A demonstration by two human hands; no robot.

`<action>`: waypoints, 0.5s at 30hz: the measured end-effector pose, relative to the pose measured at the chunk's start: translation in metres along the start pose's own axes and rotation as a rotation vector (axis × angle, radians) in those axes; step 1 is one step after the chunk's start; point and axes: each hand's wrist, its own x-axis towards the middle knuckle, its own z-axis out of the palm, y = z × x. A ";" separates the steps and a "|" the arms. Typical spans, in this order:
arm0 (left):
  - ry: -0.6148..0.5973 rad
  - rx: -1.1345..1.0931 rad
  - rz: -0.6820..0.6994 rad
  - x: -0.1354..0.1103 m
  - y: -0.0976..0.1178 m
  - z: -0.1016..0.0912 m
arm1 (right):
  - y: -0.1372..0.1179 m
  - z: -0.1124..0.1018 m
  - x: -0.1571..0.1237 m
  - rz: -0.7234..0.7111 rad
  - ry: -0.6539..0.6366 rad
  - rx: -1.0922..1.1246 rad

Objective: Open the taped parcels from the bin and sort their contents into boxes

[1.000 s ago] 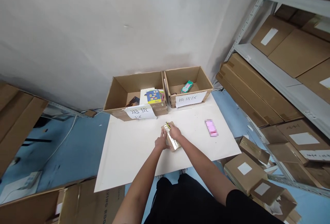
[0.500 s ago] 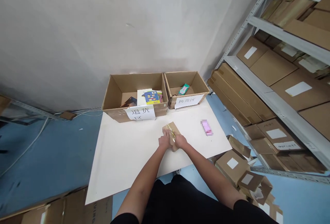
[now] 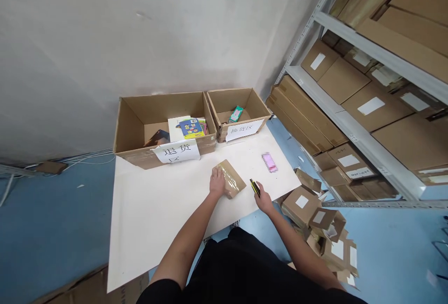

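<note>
A small brown taped parcel (image 3: 231,179) lies on the white board (image 3: 164,210) that serves as a table top. My left hand (image 3: 217,184) rests on the parcel's left side, fingers laid against it. My right hand (image 3: 263,200) is off to the right of the parcel, near the board's edge, closed round a yellow and black cutter (image 3: 255,187) whose tip points up and left. A pink blurred object (image 3: 269,162) lies further right on the board.
Two open cartons stand at the board's far edge: the large one (image 3: 140,122) with books and a paper label, the smaller one (image 3: 257,106) with a green item. Metal shelving (image 3: 353,127) stacked with cardboard boxes fills the right. Loose parcels (image 3: 315,215) lie on the blue floor.
My right hand has come off the parcel and moved right with the cutter. My left hand stays on the parcel. The view has swung to the right.
</note>
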 end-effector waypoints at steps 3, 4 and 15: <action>-0.023 -0.007 0.024 -0.007 -0.007 -0.001 | -0.017 0.017 0.025 0.135 0.057 0.080; -0.044 0.028 0.006 -0.010 -0.008 -0.001 | -0.026 0.026 0.035 0.149 0.050 0.092; -0.106 0.129 -0.428 -0.030 0.048 0.020 | -0.077 0.027 0.135 -0.005 0.024 0.093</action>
